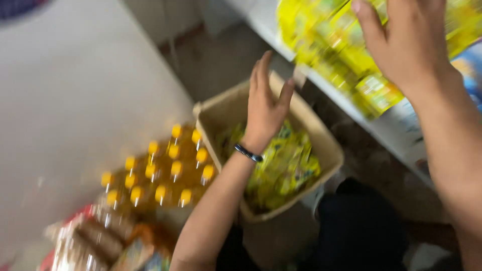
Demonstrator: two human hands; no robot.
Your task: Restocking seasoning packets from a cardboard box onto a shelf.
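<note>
From the head camera we count two bare hands. Our left hand [267, 103] is raised above one open cardboard box [321, 140], fingers spread apart and holding nothing; a dark band circles its wrist. Our right hand [406, 40] is also open, fingers splayed, pressed against the glossy yellow packets [326, 37] stacked on the pale shelf [396, 128]. The box is stiff and tan, and holds a loose heap of crinkly yellow-green packets [286, 168]; blur prevents a count. Left of it stands one cluster of amber bottles [160, 173] with about fifteen round yellow caps, beside shiny wrapped packs [95, 241].
</note>
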